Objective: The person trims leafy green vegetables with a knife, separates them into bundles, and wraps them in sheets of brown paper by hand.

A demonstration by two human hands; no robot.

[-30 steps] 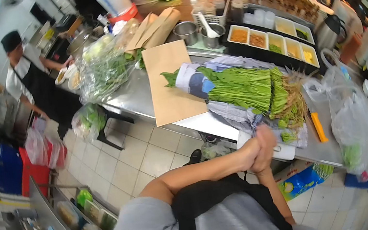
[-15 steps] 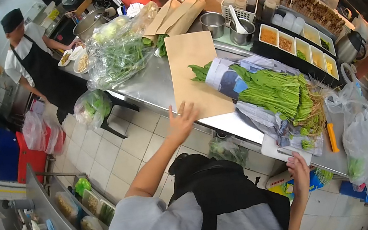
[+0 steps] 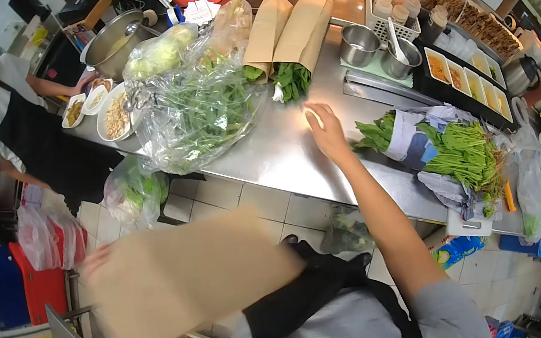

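Observation:
A sheet of brown paper (image 3: 188, 277), blurred by motion, hangs in front of my body on the left. My left hand (image 3: 96, 257) grips it at the left edge; most of that hand is hidden behind the paper. Over the steel table, my right hand (image 3: 327, 131) is stretched forward, its fingers apart and nothing seen in them. Just beyond it lie two brown-paper-wrapped bundles, one (image 3: 301, 33) with leafy greens (image 3: 292, 79) showing at its near end. Right of that hand is a bunch of long-stemmed greens (image 3: 460, 154) partly wrapped in newspaper (image 3: 410, 137).
A plastic bag of greens (image 3: 204, 119) and bowls (image 3: 114, 117) stand at the left of the steel table (image 3: 267, 148). Steel pots (image 3: 359, 45) and a topping tray (image 3: 461, 81) are at the right. A co-worker in a black apron (image 3: 39, 130) stands at left.
The brown paper has left the table and moved left and toward me in my left hand. My right hand has moved from the white board at the near edge to the table's middle.

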